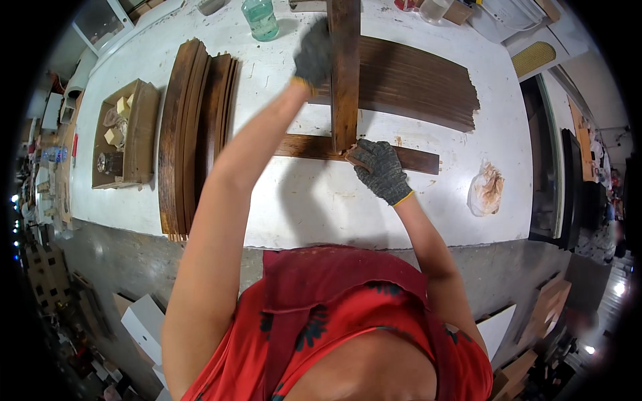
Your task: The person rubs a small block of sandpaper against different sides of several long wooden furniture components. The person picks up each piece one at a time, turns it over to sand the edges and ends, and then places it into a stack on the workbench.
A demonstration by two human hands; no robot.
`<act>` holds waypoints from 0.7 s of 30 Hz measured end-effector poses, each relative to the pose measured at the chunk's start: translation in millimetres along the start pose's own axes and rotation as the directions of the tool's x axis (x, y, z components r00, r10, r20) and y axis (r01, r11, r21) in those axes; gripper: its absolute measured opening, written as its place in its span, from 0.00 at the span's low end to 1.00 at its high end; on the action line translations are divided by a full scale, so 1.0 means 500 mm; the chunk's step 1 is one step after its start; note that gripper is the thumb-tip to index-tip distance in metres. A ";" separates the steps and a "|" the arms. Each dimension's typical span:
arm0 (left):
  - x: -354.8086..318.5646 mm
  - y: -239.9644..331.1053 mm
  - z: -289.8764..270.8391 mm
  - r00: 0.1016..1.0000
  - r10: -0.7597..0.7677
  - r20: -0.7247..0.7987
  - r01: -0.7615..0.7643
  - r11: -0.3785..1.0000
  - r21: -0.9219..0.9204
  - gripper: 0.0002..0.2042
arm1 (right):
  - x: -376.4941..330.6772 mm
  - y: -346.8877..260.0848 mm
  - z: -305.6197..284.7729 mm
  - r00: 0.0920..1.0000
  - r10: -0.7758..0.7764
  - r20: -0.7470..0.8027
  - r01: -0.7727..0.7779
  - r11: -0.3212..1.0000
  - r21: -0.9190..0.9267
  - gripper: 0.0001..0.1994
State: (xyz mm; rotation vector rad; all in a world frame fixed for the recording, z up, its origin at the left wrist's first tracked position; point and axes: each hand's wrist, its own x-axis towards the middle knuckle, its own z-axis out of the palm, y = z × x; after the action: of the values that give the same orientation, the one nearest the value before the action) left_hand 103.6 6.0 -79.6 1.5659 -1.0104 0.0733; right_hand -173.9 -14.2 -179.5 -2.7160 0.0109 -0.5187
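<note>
Both my hands wear dark grey knitted gloves with yellow cuffs. A long dark-brown wooden board point(345, 80) extends away from me across the table, its near end meeting a thinner brown slat point(304, 146) that lies crosswise. My left hand point(313, 57), smeared by motion, is closed at the left side of the long board; its fingertips are hidden behind the wood. Where the two pieces meet, my right hand point(381, 168) presses down with bent fingers on the slat. Something small and brownish shows under its fingertips, too little to name.
More brown slats point(414, 80) lie side by side behind the board. At left stand stacked boards point(184, 134) and a cardboard box point(144, 134) with small blocks. A greenish bottle point(261, 20) is at the back, a crumpled plastic bag point(487, 190) at right, on the white table point(281, 214).
</note>
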 end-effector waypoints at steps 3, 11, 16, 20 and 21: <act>-0.130 -0.051 0.052 0.904 -0.423 0.057 0.423 0.870 -0.252 0.26 | -0.005 -0.003 0.001 0.999 0.040 0.008 -0.040 0.999 0.000 0.19; -0.148 -0.053 0.041 0.775 -0.570 0.273 0.624 0.621 -0.475 0.24 | -0.061 -0.060 -0.065 0.989 -0.010 0.145 -0.005 0.995 0.103 0.16; -0.182 -0.020 0.042 0.685 -0.638 0.352 0.669 0.359 -0.651 0.22 | -0.136 -0.093 -0.089 0.738 0.640 0.214 -0.538 0.367 0.759 0.15; -0.245 -0.012 0.051 0.604 -0.658 0.450 0.633 0.052 -0.773 0.21 | -0.171 -0.079 -0.048 0.571 0.774 0.273 -0.115 -0.254 0.960 0.22; -0.264 0.000 0.050 0.547 -0.674 0.496 0.640 -0.044 -0.767 0.20 | -0.170 -0.079 -0.044 0.567 0.779 0.268 -0.225 -0.166 0.960 0.22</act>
State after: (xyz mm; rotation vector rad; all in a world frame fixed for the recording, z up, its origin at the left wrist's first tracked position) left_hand 10.1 57.7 -160.9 0.7472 0.0258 -1.0456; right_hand -263.2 21.2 -176.4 -0.9101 0.6887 -0.5244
